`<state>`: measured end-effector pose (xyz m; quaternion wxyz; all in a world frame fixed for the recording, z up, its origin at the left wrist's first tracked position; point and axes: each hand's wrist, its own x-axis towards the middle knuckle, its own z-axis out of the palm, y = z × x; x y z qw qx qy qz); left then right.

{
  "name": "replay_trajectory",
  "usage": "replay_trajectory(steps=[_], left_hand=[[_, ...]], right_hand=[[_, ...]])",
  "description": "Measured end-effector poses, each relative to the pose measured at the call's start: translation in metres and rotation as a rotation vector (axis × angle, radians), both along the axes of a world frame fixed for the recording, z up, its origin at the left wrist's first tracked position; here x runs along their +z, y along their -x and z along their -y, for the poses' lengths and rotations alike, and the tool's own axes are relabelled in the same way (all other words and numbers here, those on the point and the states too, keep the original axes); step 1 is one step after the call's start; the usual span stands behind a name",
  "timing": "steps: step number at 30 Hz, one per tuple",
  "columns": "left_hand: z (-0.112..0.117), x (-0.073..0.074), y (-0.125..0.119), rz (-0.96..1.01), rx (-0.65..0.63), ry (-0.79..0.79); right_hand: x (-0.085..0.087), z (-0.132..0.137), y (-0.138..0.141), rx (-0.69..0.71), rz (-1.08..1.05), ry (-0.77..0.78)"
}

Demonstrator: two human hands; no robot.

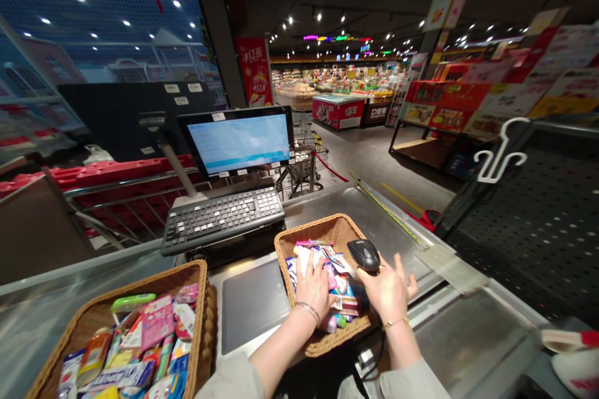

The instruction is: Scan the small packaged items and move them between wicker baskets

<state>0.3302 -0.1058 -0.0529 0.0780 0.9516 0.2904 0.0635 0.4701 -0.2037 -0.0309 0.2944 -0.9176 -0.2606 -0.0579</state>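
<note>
My left hand (313,287) reaches into the middle wicker basket (289,238), its fingers spread and resting on small packaged goods (339,283). Which of these it touches underneath is hidden. In my right hand (386,287) is a black handheld barcode scanner (364,254), its head over the basket's right side. Some fingers of that hand stick out to the right, and a cable hangs below. A second wicker basket (206,299) stands at lower left, filled with a pink packet (157,322), an orange-yellow jar (95,355) and other small goods.
Behind the baskets are a black keyboard (224,215) and a lit monitor (241,143). A flat dark pad (253,305) lies between the baskets on the metal counter (327,199). At right stands a black perforated panel (538,224) with a white hook (500,156).
</note>
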Motion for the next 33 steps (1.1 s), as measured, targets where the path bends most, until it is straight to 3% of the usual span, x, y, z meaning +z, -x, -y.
replay_trajectory(steps=[6, 12, 25, 33], left_hand=[[-0.009, 0.008, 0.022, 0.143, 0.094, -0.129], [-0.025, 0.018, 0.058, 0.217, 0.192, -0.203], [-0.050, 0.023, 0.157, 0.245, 0.477, -0.250], [-0.064, 0.024, 0.219, 0.234, 0.623, -0.262]], right_hand=[[0.002, -0.014, 0.016, 0.029, -0.022, 0.015], [0.012, -0.031, 0.046, 0.173, -0.035, -0.026], [0.035, -0.075, 0.128, 0.401, -0.011, -0.033], [0.035, -0.101, 0.173, 0.539, -0.024, 0.011]])
